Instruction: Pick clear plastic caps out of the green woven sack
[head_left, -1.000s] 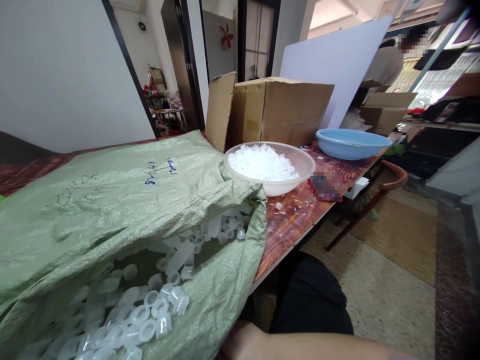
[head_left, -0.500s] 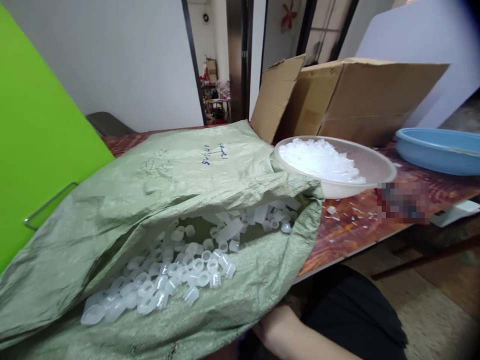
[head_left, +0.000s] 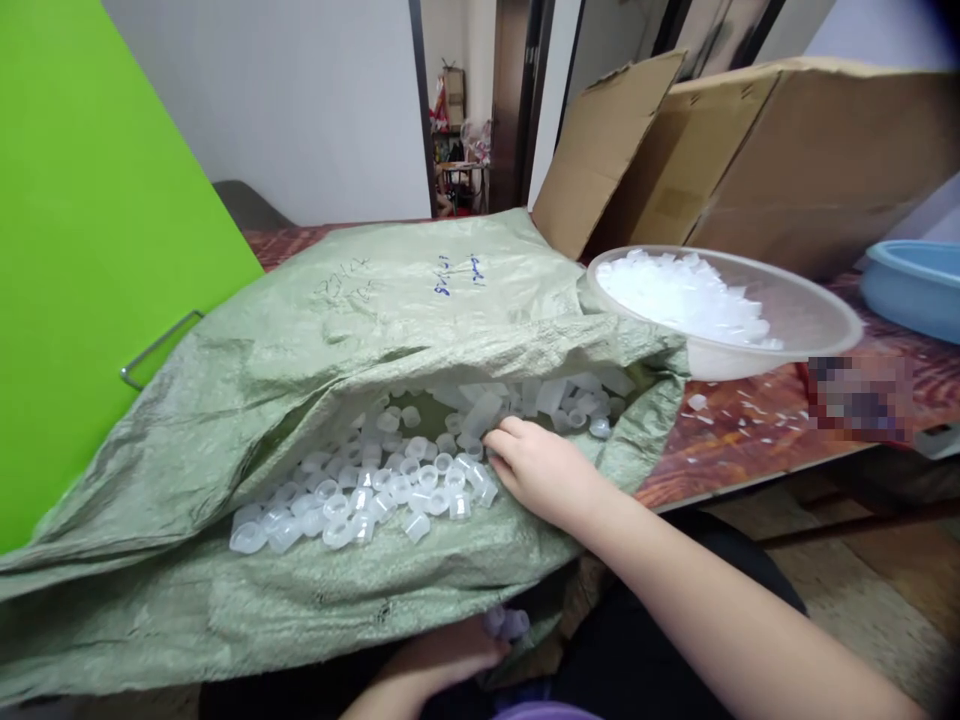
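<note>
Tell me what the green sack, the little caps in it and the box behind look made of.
Green sack: likely woven plastic, matte, with a crinkled fine weave. Caps: translucent whitish plastic, smooth, slightly glossy. Box: brown corrugated cardboard, dull, with folded flaps.

Your right hand (head_left: 541, 470) rests among translucent plastic caps (head_left: 375, 490) in the open green woven sack (head_left: 300, 330); your left hand (head_left: 442, 655) holds a few caps (head_left: 507, 623) below the sack's edge. A clear bowl (head_left: 810, 320) of white pieces stands beside the sack.
</note>
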